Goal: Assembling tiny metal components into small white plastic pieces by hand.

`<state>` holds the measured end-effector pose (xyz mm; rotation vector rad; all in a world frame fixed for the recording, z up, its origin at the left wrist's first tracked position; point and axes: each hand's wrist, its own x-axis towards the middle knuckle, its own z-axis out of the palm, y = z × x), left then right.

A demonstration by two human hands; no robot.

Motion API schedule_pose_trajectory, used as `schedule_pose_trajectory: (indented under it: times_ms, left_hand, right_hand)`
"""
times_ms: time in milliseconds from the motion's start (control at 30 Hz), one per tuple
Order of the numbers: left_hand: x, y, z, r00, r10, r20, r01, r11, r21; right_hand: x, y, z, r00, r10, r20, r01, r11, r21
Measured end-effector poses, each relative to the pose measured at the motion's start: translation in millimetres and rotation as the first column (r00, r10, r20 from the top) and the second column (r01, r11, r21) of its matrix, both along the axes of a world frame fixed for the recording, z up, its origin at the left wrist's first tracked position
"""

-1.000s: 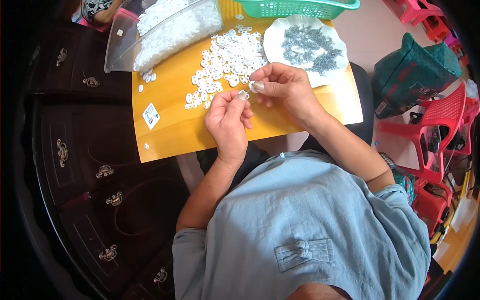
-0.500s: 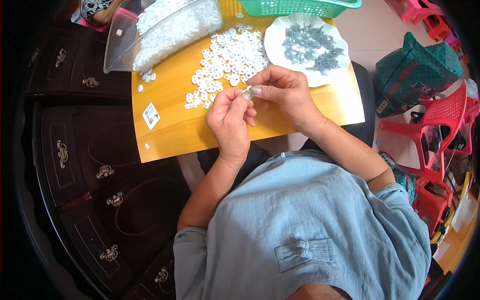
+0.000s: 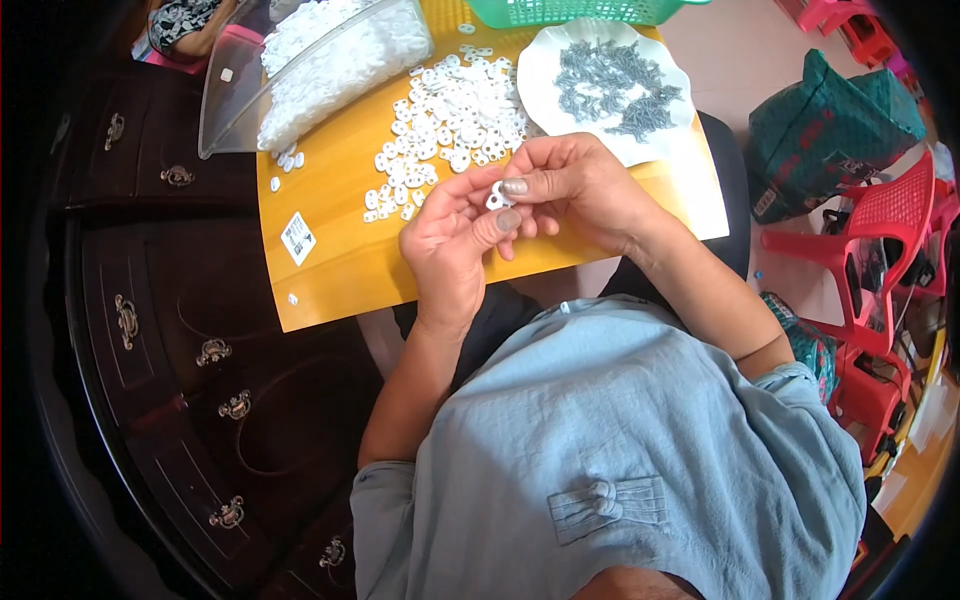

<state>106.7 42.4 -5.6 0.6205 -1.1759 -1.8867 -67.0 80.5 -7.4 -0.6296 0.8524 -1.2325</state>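
A small white plastic piece with dark holes [image 3: 495,200] is pinched between my two hands, above the near part of the yellow table. My left hand [image 3: 450,238] steadies it from the left with thumb and fingers. From the right, the thumb and bent fingers of my right hand [image 3: 592,192] close on the same piece. Just beyond my fingers spreads a loose pile of similar white two-holed pieces [image 3: 450,108]. A white plate with a wavy rim [image 3: 540,62] stands beyond my right hand, holding many small dark grey screw-like parts [image 3: 615,80].
At the far left a clear plastic bin [image 3: 235,110] is full of white pieces. A green basket [image 3: 590,12] sits at the far edge. Dark drawers [image 3: 240,350] flank the table's left; a red plastic chair [image 3: 850,240] and a green bag [image 3: 830,140] are right. Another person's arm [image 3: 200,38] shows top left.
My hands have turned the white piece so its holes show, and my left thumb has dropped away from my right thumb. The view has shifted slightly.
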Motion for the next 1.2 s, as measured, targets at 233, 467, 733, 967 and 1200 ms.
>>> schedule_pose_trajectory:
  times_ms: [233,467,733,967,1200]
  left_hand:
    - [7.6,4.0,0.1,0.999,-0.032,0.03,0.035,0.993,-0.111]
    - [3.4,13.3,3.6,1.0,0.012,-0.012,-0.014,0.994,-0.112]
    - [-5.9,11.6,3.1,0.968,-0.059,-0.242,0.052,0.998,-0.036]
    - [1.9,0.9,-21.0,0.976,-0.041,-0.214,0.036,0.999,-0.028]
    - [4.4,1.4,-17.6,0.991,0.022,-0.132,-0.037,0.994,-0.108]
  right_hand:
    - [-4.8,7.7,5.8,0.989,0.149,0.017,-0.149,0.988,0.035]
    - [-0.4,17.9,13.2,0.98,0.166,0.107,-0.168,0.986,0.012]
    - [4.9,22.2,11.7,0.982,0.092,0.164,-0.094,0.996,0.004]
    - [12.3,20.7,7.6,0.986,0.074,0.149,-0.083,0.995,0.056]
    - [21.4,16.5,9.4,0.988,0.033,0.154,-0.05,0.993,0.105]
